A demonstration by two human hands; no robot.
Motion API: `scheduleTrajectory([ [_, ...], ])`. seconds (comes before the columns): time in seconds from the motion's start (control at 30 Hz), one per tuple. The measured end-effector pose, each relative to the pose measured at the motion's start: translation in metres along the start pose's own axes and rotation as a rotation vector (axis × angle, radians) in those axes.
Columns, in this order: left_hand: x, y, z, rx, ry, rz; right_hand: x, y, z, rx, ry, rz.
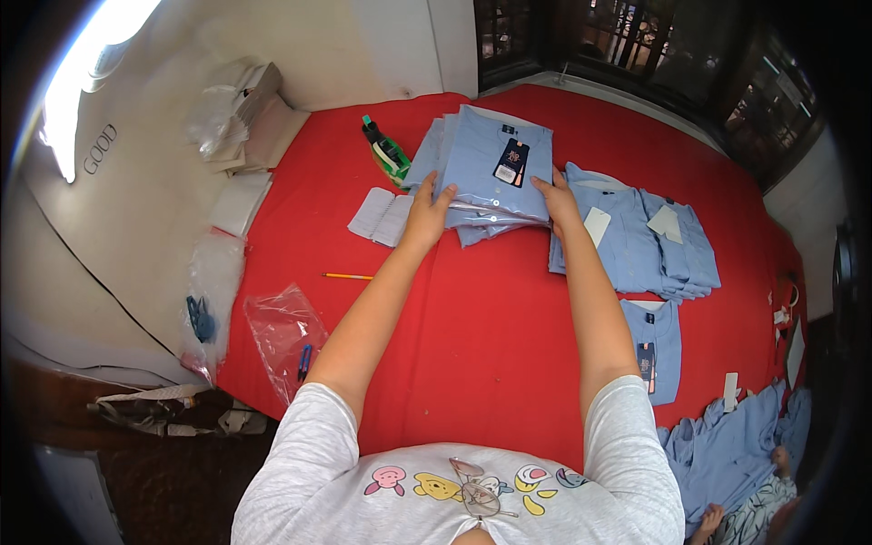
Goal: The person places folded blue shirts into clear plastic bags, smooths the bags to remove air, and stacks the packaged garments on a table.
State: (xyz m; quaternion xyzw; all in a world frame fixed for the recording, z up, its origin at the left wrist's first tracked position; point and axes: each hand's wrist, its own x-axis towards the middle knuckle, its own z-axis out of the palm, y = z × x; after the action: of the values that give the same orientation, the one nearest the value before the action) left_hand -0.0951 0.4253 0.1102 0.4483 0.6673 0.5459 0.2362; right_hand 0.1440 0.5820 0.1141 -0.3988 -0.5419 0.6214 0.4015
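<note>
We stand over a table [490, 318] covered in red cloth, both arms stretched forward to a stack of folded light-blue shirts [486, 173] lying at its far middle. Our left hand [429, 202] rests on the stack's left edge, fingers spread flat on the top shirt and thumb toward the side, a grip that presses rather than closes. Our right hand [556, 198] lies against the stack's right edge in the same manner, fingers laid on the fabric, not clenched around anything we can make out. The top shirt carries a dark hang tag [511, 162] near its collar. Just to the right of the stack, near our right hand, sits a second pile of folded blue shirts [636, 241] with pale tags on them, and nearer to us on the right a single folded blue shirt [656, 350] lies alone. Left of the stack lie white paper sheets [381, 216], and beyond them a green tape dispenser [386, 154]. A yellow pencil [348, 276] lies on the red cloth well left of our left forearm. At the table's left edge rest a clear plastic bag [282, 331] and small blue snips [303, 361]. Loose blue cloth [736, 445] heaps at the lower right.
</note>
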Motion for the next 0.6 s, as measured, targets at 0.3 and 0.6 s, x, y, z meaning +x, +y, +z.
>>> scheduleTrajectory([
  [0.3,0.021,-0.006,-0.021,-0.446,-0.082,-0.461,0.019,0.023,0.036,-0.429,0.117,0.013],
  [0.6,0.023,-0.034,-0.06,-0.448,-0.085,-0.537,0.021,0.044,0.083,-0.353,-0.003,-0.049],
])
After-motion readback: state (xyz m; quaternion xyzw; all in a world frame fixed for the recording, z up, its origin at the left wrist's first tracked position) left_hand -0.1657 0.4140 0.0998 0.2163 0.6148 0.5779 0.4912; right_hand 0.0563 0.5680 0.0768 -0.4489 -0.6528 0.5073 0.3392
